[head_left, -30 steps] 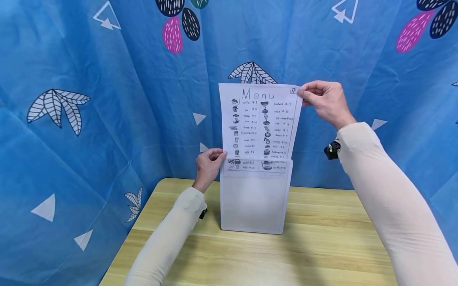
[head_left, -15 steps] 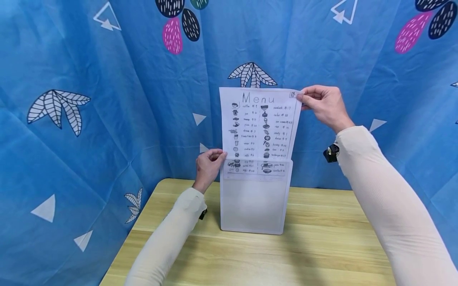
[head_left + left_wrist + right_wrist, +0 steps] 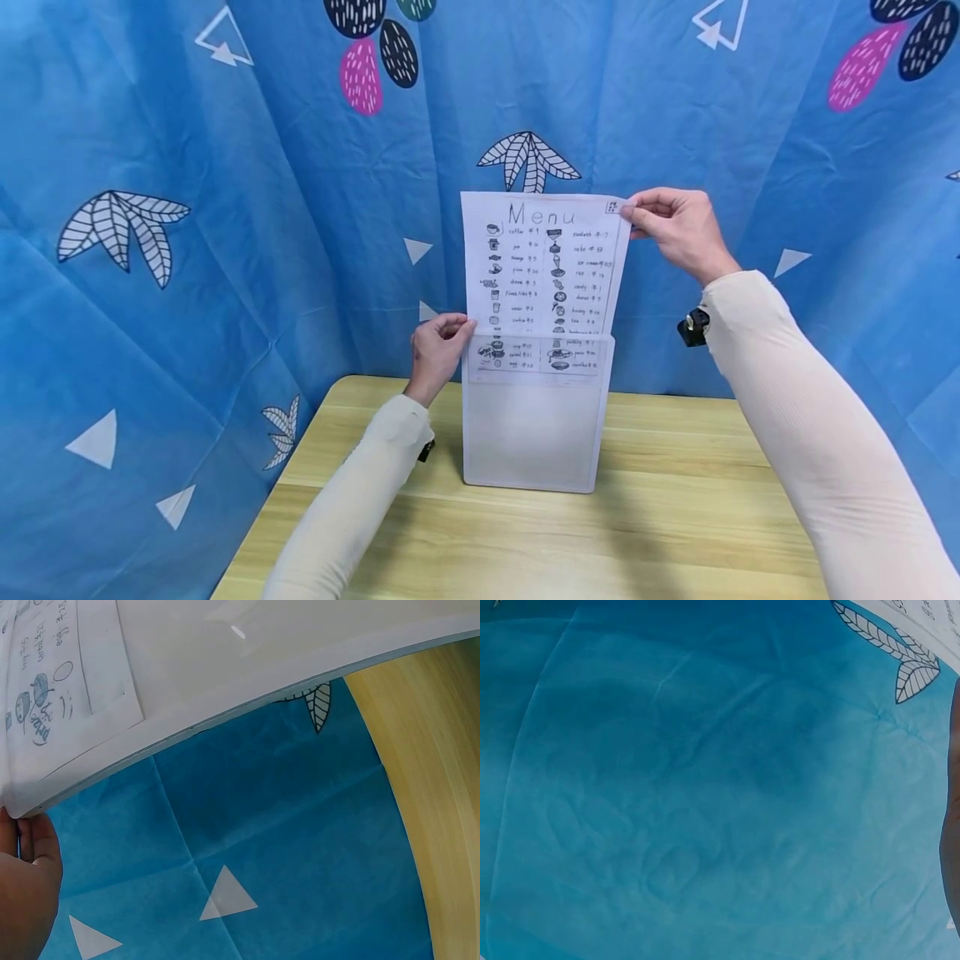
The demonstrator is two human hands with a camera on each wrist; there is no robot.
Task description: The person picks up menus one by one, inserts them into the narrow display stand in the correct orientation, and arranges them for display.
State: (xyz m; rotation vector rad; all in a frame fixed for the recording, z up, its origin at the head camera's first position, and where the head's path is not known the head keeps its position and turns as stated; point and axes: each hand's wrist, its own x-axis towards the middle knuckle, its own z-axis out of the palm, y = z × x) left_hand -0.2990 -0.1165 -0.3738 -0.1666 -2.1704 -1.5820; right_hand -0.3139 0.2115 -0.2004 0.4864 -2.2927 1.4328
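Note:
A white paper menu (image 3: 543, 267), headed "Menu" with small drawings and prices, stands upright with its lower end inside a clear, pale-edged sleeve (image 3: 532, 433). The sleeve's bottom edge meets the table. My left hand (image 3: 437, 354) pinches the sleeve's upper left corner between thumb and fingers; the left wrist view shows that hand (image 3: 34, 877) at the corner, with the menu's lower edge (image 3: 82, 697) behind the clear front. With thumb and fingers my right hand (image 3: 681, 229) pinches the menu's upper right corner. Only a sliver of the right hand (image 3: 952, 817) shows in the right wrist view.
Below lies a light wood-grain table (image 3: 675, 500), its rounded back left corner near the curtain. A blue patterned curtain (image 3: 675, 108) hangs behind the table and along its left side. Dark cameras sit at both wrists.
The menu has slid down further into the sleeve, and my right hand has come down with it. My left hand and the sleeve have stayed in place.

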